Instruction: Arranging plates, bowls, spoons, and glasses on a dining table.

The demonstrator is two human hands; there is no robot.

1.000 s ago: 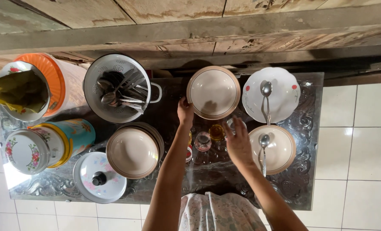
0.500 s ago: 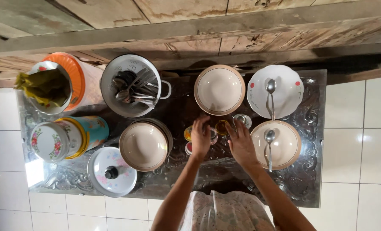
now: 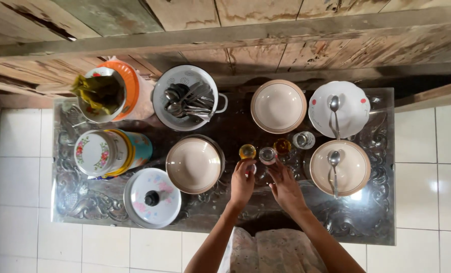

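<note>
Glass cup (image 3: 267,154), small and round, sits between both hands (image 3: 264,183).

Item count on the surface (image 3: 109,202):

- Small glass jars: four, at (image 3: 247,151), (image 3: 267,155), (image 3: 282,146) and (image 3: 303,139).
- Cream bowls: three locations, at (image 3: 278,106), (image 3: 340,167) and a stack (image 3: 194,165).
- White floral plate (image 3: 339,109): one.
- Spoons on dishes: two (image 3: 334,112), (image 3: 333,169).
- Colander of cutlery (image 3: 186,98): one.
- Pot lid (image 3: 152,197): one.
- Floral canisters: two (image 3: 111,152), (image 3: 109,93).
</note>
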